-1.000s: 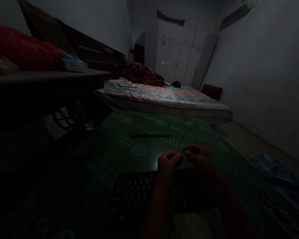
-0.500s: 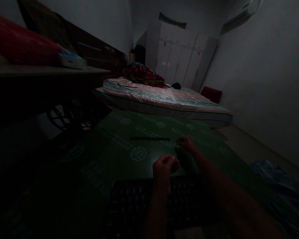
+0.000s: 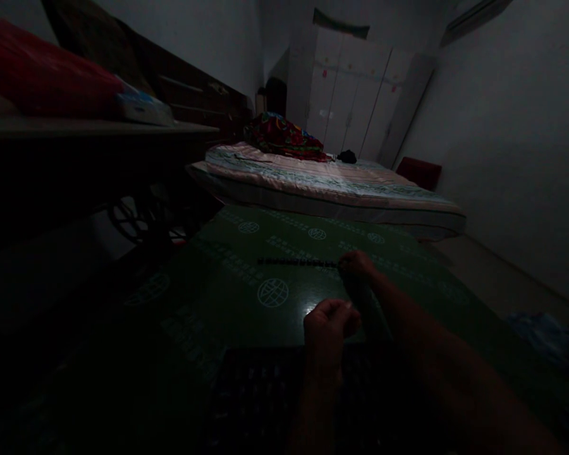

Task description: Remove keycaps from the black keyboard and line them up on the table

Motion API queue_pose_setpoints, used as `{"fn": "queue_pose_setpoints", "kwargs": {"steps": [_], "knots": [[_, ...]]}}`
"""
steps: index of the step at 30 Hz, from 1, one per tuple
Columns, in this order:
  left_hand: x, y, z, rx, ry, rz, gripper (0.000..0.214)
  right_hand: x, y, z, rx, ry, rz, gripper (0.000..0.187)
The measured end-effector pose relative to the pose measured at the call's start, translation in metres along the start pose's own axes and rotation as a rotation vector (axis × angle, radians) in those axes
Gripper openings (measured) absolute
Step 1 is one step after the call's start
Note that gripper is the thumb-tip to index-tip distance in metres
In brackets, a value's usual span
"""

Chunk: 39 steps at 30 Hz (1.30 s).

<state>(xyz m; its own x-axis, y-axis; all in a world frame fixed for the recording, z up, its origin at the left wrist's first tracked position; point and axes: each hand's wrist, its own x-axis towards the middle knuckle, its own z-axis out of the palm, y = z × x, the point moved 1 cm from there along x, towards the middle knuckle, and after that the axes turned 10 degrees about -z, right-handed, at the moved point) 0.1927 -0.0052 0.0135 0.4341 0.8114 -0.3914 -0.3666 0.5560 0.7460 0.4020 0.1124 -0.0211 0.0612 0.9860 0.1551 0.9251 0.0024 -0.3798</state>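
On the green board-like tabletop [image 3: 232, 303] lies a straight row of small dark keycaps [image 3: 296, 261]. My right hand [image 3: 358, 264] is at the right end of that row, its fingers pinched round a small dark piece that looks like another keycap. Closer to me, my left hand [image 3: 329, 322] is held curled, fingers and thumb together, over the far edge of a black keyboard [image 3: 251, 385]. Whatever the left fingers hold, if anything, is hidden. My forearms cover part of the keyboard, and its near side is lost in darkness.
A bed [image 3: 341, 189] with a striped cover stands beyond the tabletop. At left, a shelf-like surface [image 3: 189, 131] carries a red bag [image 3: 42, 76] and a tissue pack [image 3: 145, 109], above a spoked wheel [image 3: 128, 220]. Bluish cloth [image 3: 550, 335] lies at the right.
My right hand has moved left relative to the row, bringing its fingertips to the row's right end. My left hand stays curled above the keyboard. The view has shifted slightly.
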Motion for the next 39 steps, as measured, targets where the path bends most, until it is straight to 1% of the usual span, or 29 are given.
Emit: {"fn": "queue_pose_setpoints", "kwargs": {"steps": [7, 13, 27, 33, 39], "knots": [[0.0005, 0.0022, -0.0015, -0.007, 0.040, 0.003, 0.021, 0.0060, 0.0065, 0.0044, -0.039, -0.043, -0.019, 0.024], [-0.0007, 0.0022, -0.0006, 0.000, 0.033, -0.006, 0.021, 0.0066, 0.0071, 0.0047, -0.045, -0.052, -0.029, 0.026], [-0.0016, 0.0024, -0.0007, -0.003, 0.041, 0.016, 0.019, 0.0072, 0.0078, 0.0053, -0.051, -0.048, -0.020, 0.025], [0.0025, 0.0007, -0.0028, 0.015, 0.038, -0.010, 0.020, 0.0081, 0.0075, 0.0057, -0.043, -0.051, -0.003, 0.027], [0.0009, 0.0001, -0.0030, 0.035, 0.033, 0.022, 0.018, 0.0072, 0.0072, 0.0066, -0.016, -0.016, 0.008, 0.028]]}}
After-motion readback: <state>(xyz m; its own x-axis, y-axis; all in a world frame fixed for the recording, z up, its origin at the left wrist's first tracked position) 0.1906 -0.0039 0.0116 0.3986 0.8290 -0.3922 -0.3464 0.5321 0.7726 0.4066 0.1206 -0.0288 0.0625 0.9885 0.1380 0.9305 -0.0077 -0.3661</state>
